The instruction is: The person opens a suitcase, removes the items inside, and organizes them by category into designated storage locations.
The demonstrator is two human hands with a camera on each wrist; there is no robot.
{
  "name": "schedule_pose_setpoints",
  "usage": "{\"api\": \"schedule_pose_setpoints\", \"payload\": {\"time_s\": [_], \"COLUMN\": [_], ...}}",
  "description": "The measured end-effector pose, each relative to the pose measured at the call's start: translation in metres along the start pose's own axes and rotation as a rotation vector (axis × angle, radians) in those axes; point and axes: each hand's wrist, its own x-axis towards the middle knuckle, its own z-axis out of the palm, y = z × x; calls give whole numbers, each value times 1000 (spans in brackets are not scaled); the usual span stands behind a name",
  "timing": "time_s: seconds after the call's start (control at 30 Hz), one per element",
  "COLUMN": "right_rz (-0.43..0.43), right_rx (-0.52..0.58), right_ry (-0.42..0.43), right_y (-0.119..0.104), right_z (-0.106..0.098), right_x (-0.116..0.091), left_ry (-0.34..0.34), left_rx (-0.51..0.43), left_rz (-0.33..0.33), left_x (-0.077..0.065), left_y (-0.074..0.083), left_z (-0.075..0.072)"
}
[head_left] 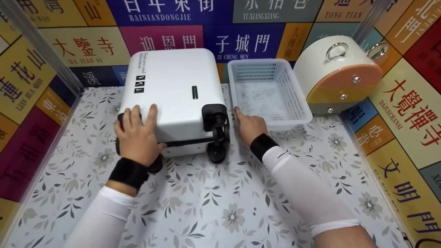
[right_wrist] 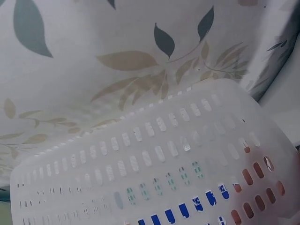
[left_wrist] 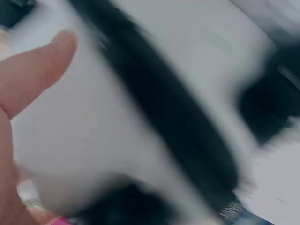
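Observation:
A white hard-shell suitcase (head_left: 172, 86) lies on its side with black wheels toward the front. My left hand (head_left: 139, 137) rests on its near left edge, fingers spread over the top and thumb along the wheel end. In the left wrist view, the thumb (left_wrist: 42, 70) stands out beside the blurred white shell (left_wrist: 84, 122). My right hand (head_left: 251, 127) is at the near left corner of a pale plastic basket (head_left: 289, 122), one digit extended along its left side; the other fingers are mostly hidden. The slotted basket wall (right_wrist: 140, 140) fills the right wrist view's lower part.
A rounded white drawer box (head_left: 320, 62) with orange, yellow and grey drawers stands right of the basket. Sign-printed walls (head_left: 241, 41) enclose the back and both sides. A leaf-patterned cloth (head_left: 231, 193) covers the tabletop.

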Motion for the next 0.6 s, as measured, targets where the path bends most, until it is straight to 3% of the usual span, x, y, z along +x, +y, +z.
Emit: {"api": "schedule_pose_setpoints", "payload": {"time_s": [0.13, 0.6], "right_rz": [2, 26], "right_rx": [1, 13], "right_ry": [-23, 2], "right_y": [1, -5], "right_z": [-2, 3], "right_x": [1, -5], "left_ry": [24, -2], "left_rx": [45, 112], "left_rz": [34, 106], "left_x": [1, 23], "left_y": [-16, -16], "left_z": [16, 31]}}
